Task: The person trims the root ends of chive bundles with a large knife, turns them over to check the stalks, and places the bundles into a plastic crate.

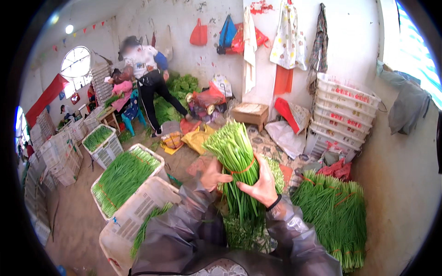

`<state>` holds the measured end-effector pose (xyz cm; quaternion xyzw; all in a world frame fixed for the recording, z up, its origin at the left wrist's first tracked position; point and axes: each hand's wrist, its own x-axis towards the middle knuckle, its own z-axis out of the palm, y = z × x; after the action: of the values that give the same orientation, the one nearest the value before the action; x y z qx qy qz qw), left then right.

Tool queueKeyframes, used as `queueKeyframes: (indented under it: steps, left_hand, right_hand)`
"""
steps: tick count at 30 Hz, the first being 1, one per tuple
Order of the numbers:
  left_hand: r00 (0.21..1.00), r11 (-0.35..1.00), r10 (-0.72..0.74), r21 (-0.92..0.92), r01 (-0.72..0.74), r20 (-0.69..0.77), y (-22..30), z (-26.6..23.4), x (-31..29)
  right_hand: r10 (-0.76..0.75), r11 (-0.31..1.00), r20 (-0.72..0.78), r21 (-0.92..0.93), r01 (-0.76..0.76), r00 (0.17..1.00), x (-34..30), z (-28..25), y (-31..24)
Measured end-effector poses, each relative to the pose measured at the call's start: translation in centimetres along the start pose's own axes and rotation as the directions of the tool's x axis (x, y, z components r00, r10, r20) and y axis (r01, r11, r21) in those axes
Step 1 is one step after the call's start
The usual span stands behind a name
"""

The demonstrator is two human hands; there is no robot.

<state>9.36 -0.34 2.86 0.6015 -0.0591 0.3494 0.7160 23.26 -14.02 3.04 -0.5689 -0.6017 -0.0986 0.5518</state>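
Observation:
A thick bundle of long, thin green stalks (pixel 237 154) stands upright in front of me, tied round its middle with an orange band (pixel 244 169). Its paler ends point up and its darker, looser ends hang down. My left hand (pixel 214 176) grips it from the left, and my right hand (pixel 261 185), with a black band at the wrist, wraps its right side. Both thumbs lie across the front near the band; fingers behind the bundle are hidden. Close to my right arm lies a big pile of similar tied bundles (pixel 329 216). Loose green stalks (pixel 244 232) lie below the held bundle.
At my left are a white crate full of green stalks (pixel 124 181) and a tilted white crate (pixel 131 230). Stacked white crates (pixel 343 112) stand by the right wall. A wooden stool (pixel 248 114) is ahead. Another person (pixel 149 76) bends over at the back left beside leafy greens.

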Motion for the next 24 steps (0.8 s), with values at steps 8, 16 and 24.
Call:
queueKeyframes:
  steps: [8,16,24]
  left_hand:
    - [0.968,0.997,-0.013,-0.078,-0.007,-0.25,-1.6,0.6,-2.9]
    - [0.98,0.946,-0.107,-0.32,0.05,-0.166,-2.3,-0.5,-4.3]
    - [0.996,0.987,-0.041,0.15,0.052,-0.081,-1.6,-3.3,-4.5]
  right_hand:
    - [0.013,0.98,0.289,-0.192,0.044,0.957,0.4,-0.9,-3.1]
    - [0.117,0.976,0.411,0.119,-0.18,0.904,-0.6,1.2,-0.2]
    - [0.313,0.746,0.369,0.475,-0.467,0.875,-3.5,2.6,1.2]
